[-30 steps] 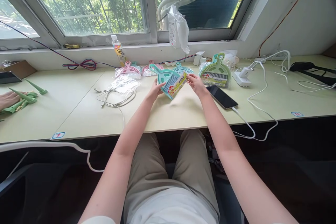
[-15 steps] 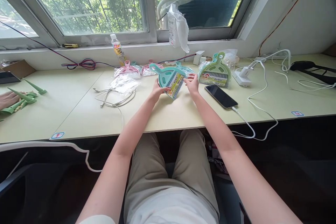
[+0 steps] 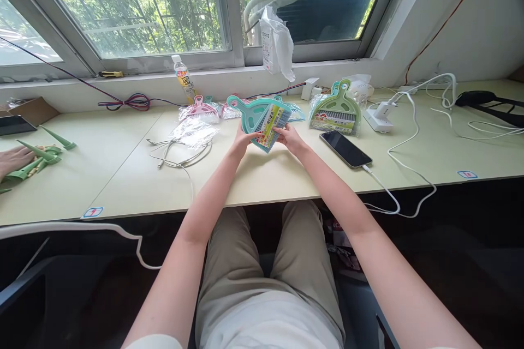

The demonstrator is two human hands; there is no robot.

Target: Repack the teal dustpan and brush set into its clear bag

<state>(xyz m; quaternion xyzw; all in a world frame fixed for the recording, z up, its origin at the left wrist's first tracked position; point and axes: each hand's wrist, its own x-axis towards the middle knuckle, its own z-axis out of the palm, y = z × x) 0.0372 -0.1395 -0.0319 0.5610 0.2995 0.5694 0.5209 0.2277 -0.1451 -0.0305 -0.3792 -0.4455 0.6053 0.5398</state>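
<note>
Between my hands, tilted above the table (image 3: 262, 182), is a turquoise dustpan and brush set (image 3: 254, 114) with a yellow-green label across its bristles. My left hand (image 3: 242, 140) grips its lower left side, thumb over the front. On the other side, my right hand (image 3: 291, 139) has its fingers closed on the set's right edge. Behind it lie a pink dustpan set (image 3: 199, 108) and other wrapped sets, partly hidden. A green dustpan set (image 3: 336, 112) in clear wrap stands to the right.
A phone (image 3: 346, 149) on a white cable lies right of my hands, near a white charger block (image 3: 380, 118). Coiled cables (image 3: 180, 158) and clear plastic wrap (image 3: 194, 131) are at left. A bottle (image 3: 184, 78) stands behind. Another person's hand (image 3: 15, 159) touches green pieces at far left.
My right hand has moved left and down, from the set's upper right to its right edge. The dustpan set has shifted slightly left and turned a little in my hands.
</note>
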